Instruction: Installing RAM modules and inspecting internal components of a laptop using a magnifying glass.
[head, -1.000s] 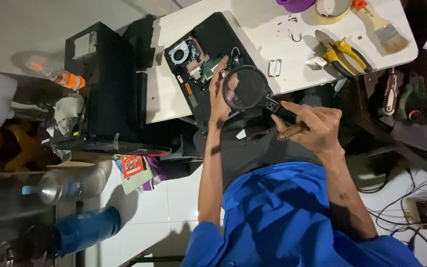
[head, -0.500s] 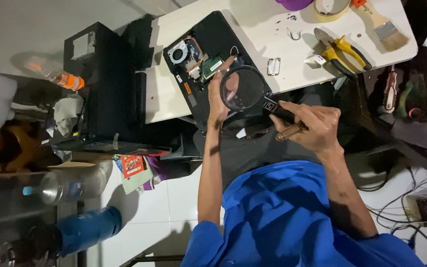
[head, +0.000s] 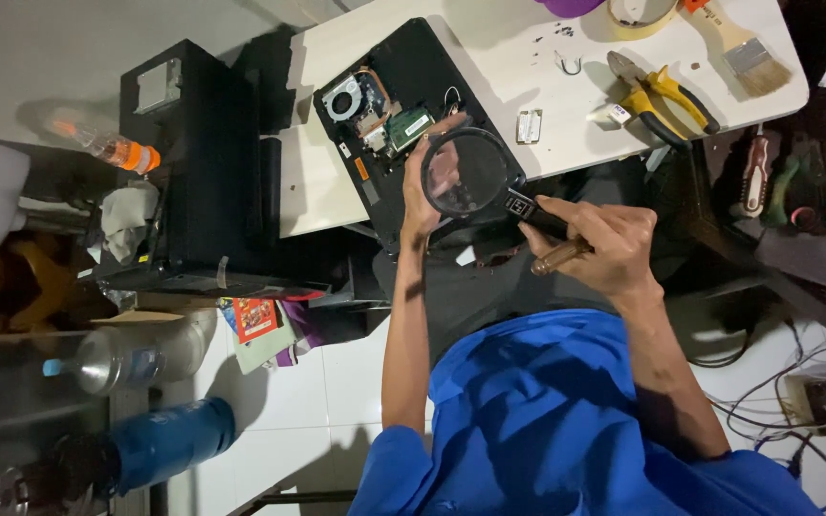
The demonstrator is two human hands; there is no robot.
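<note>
- I see the right hand (head: 604, 244) wrapped around the black handle of a magnifying glass (head: 466, 172); the grip is pressed together on that handle, and a brown wooden-looking tool handle (head: 558, 258) is held in the same fist below it.
- The long axis of the magnifying glass runs from the right hand up and toward the opened laptop (head: 403, 115), so the round lens lies away from the grip and hangs over the near edge of the laptop's exposed underside.
- The left hand (head: 424, 191) sits under and beside the lens, resting on the laptop's black casing; part of it shows through the glass. Its fingers look loosely spread on the surface, and I cannot tell whether they pinch anything small.
- Of the two hands, the left is the nearer to the exposed parts: the fan (head: 344, 98) and the green board (head: 409, 126) lie just beyond its fingertips, further up the bench (head: 518, 67).
- The laptop lies flat, bottom side up, tilted across the corner of the white bench.
- Well apart to the right, yellow-handled pliers (head: 666, 96), a paintbrush (head: 743, 43) and a roll of tape (head: 638, 11) lie on the same bench, none touched by either hand.
</note>
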